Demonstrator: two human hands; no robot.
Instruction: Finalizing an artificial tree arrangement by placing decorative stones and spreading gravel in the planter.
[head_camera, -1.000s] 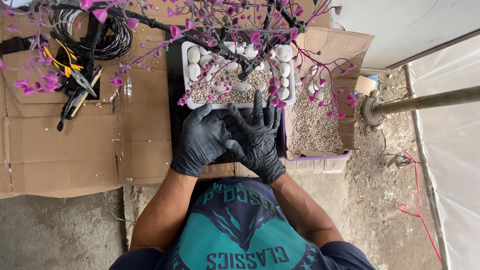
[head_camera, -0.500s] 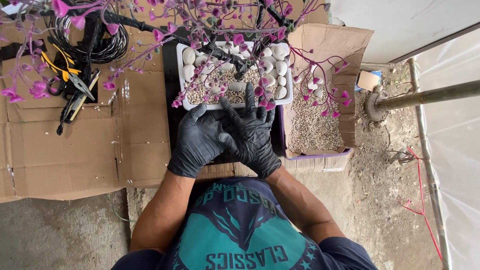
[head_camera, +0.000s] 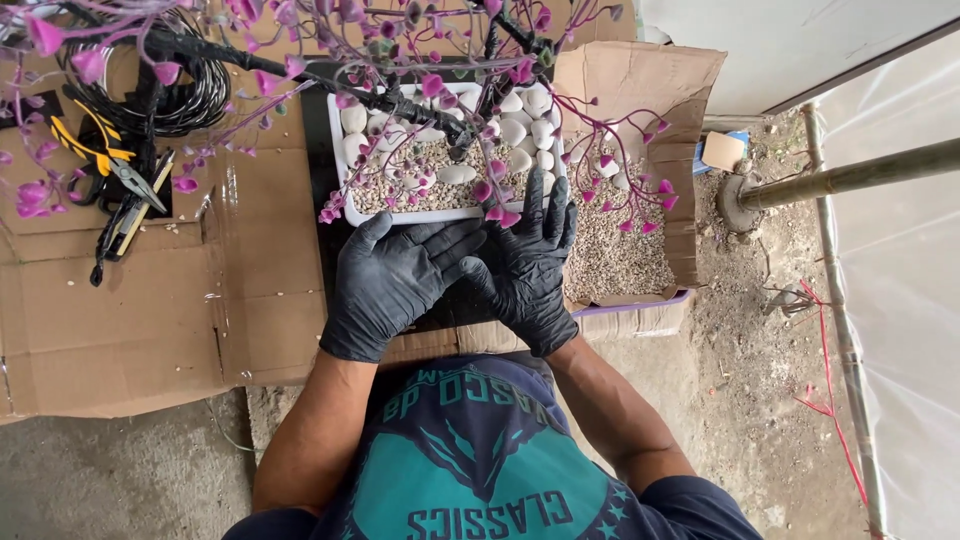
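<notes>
Black-gloved left hand (head_camera: 395, 280) and right hand (head_camera: 530, 270) — both spread flat, fingers open, thumbs nearly touching, holding nothing. Rested just at 6 o'clock of white tray (head_camera: 340, 185) of gravel and white pebbles, right fingertips reaching its near rim. Dark-branched pink-blossomed tree (head_camera: 440, 85) overhead. Cardboard box of gravel (head_camera: 615, 255) at 3 o'clock — pliers (head_camera: 105, 165) and coiled black wire (head_camera: 190, 95) at 10 o'clock.

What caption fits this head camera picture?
Two black-gloved hands, left hand and right hand, rest beside a white rectangular tray of pebbles under pink-leaved branches.
</notes>
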